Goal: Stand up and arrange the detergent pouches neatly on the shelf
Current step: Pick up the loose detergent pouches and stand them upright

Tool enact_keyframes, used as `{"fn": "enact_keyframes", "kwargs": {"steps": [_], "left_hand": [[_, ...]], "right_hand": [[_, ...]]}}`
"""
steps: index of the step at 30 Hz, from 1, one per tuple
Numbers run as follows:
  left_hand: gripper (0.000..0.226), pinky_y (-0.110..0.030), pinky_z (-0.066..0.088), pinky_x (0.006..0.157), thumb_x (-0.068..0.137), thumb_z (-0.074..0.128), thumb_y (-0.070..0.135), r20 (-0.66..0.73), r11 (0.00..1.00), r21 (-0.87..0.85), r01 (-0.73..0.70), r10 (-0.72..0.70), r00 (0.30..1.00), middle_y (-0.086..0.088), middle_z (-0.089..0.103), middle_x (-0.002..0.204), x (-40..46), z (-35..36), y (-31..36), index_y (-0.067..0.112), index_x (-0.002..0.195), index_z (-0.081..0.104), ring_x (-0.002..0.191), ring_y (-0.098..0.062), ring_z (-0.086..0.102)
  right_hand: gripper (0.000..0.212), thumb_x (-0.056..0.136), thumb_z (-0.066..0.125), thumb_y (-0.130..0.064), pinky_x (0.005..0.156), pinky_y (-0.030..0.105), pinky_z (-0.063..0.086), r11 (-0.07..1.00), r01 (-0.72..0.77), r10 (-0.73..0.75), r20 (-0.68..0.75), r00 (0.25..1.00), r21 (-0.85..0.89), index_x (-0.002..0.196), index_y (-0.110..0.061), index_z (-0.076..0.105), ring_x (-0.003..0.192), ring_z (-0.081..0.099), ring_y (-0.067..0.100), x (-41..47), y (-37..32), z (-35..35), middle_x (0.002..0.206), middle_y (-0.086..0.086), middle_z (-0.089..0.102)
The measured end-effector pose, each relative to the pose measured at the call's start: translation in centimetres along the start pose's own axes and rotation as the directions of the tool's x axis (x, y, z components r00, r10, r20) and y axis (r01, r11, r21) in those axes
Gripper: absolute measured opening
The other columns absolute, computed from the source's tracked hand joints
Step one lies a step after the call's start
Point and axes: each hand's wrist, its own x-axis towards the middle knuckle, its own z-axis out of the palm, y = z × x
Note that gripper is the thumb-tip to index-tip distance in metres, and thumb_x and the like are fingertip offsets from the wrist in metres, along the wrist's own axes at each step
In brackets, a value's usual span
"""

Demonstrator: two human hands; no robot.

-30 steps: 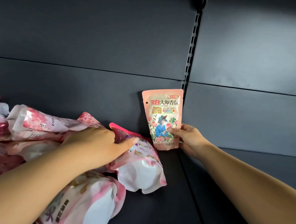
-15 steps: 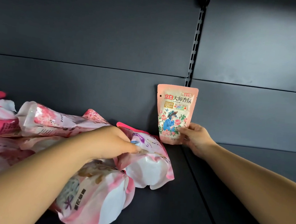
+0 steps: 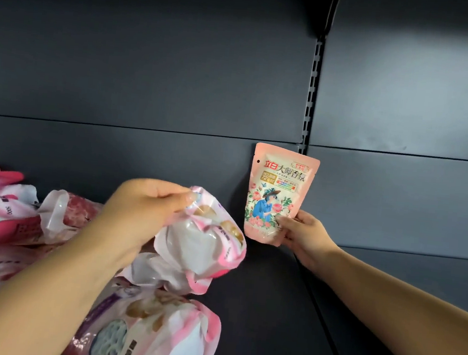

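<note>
From the head camera I see my right hand (image 3: pixel 304 236) at the back of the dark shelf (image 3: pixel 265 310), its thumb and fingers pinching the lower right edge of a small peach pouch (image 3: pixel 278 193). That pouch stands upright with its printed front toward me, its back against or very close to the grey rear panel (image 3: pixel 150 81), just left of the slotted upright rail (image 3: pixel 311 98). Its bottom edge sits at the shelf surface, though I cannot tell whether the full weight rests there or in my grip.

My left hand (image 3: pixel 142 214) is nearer the camera and to the left, fingers curled around the top corner of a crumpled pink-and-white pouch (image 3: pixel 205 243). This one hangs tilted from my grip, its lower end drooping toward the shelf, near the upright pouch but apart from it.

Below and in front of it lies another pink pouch (image 3: pixel 152 336) flat on the shelf, partly hidden by my left forearm. Farther left is a heap of fallen pouches (image 3: pixel 7 211), lying on their sides and overlapping one another; I cannot count them exactly. To the right of the shelf seam (image 3: pixel 328 317) the next shelf section (image 3: pixel 419 272) is in view under my right forearm.
</note>
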Motion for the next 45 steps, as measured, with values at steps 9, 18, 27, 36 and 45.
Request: {"fn": "enact_keyframes", "kwargs": {"steps": [9, 18, 27, 36, 45], "left_hand": [[0.015, -0.031, 0.049, 0.071, 0.082, 0.064, 0.008, -0.236, 0.987, -0.156, -0.030, -0.008, 0.972, -0.003, 0.069, 0.071, 1.8, -1.6, -0.6, 0.018, 0.071, 0.067, 0.063, -0.014, 0.063], [0.011, -0.036, 0.047, 0.077, 0.081, 0.067, 0.011, -0.121, 0.989, 0.008, 0.145, -0.143, 0.982, -0.002, 0.068, 0.074, 2.4, -2.6, -1.7, 0.018, 0.073, 0.069, 0.075, -0.023, 0.061], [0.010, -0.023, 0.044, 0.074, 0.079, 0.071, 0.020, -0.186, 0.997, 0.063, 0.052, -0.040, 0.982, 0.000, 0.068, 0.095, 2.7, -2.4, -2.2, 0.022, 0.088, 0.067, 0.089, -0.016, 0.062], [0.052, -0.012, 0.049, 0.078, 0.062, 0.079, 0.043, 0.089, 0.886, 0.007, -0.464, 0.462, 0.882, 0.014, 0.063, 0.116, 0.0, -1.0, 0.4, 0.052, 0.106, 0.053, 0.104, 0.005, 0.060], [0.021, -0.025, 0.054, 0.083, 0.077, 0.070, 0.023, -0.168, 0.947, 0.030, -0.320, 0.320, 0.932, 0.022, 0.070, 0.086, 0.1, -0.8, 0.3, 0.041, 0.086, 0.066, 0.081, 0.004, 0.066]], "right_hand": [[0.010, 0.091, 0.056, -0.006, 0.090, 0.043, 0.051, 0.956, 0.019, 0.008, 0.091, 0.996, -0.294, 0.092, -0.015, 0.053, 0.099, 0.064, 0.024, 0.8, 0.8, 1.6, 0.103, 0.007, 0.066], [0.025, 0.082, 0.067, -0.004, 0.076, 0.029, 0.054, 0.918, 0.008, 0.046, 0.125, 0.991, -0.397, 0.098, -0.009, 0.049, 0.094, 0.064, 0.015, 0.1, 0.2, 0.3, 0.109, 0.003, 0.065], [0.021, 0.083, 0.062, -0.008, 0.059, 0.026, 0.058, 0.990, -0.067, 0.036, 0.243, 0.969, 0.120, 0.104, -0.011, 0.060, 0.069, 0.070, 0.010, -3.5, -4.2, 5.2, 0.083, -0.002, 0.073], [0.043, 0.060, 0.067, -0.020, 0.055, 0.028, 0.057, 0.964, -0.206, 0.119, 0.422, 0.899, 0.169, 0.096, 0.002, 0.062, 0.047, 0.063, 0.015, -9.1, -8.9, 10.1, 0.066, 0.010, 0.066], [0.065, 0.064, 0.070, -0.037, 0.067, 0.026, 0.057, 0.971, 0.044, 0.056, 0.402, 0.914, -0.235, 0.122, -0.010, 0.055, 0.070, 0.060, 0.011, -10.1, -8.9, 10.5, 0.081, 0.004, 0.065]]}}
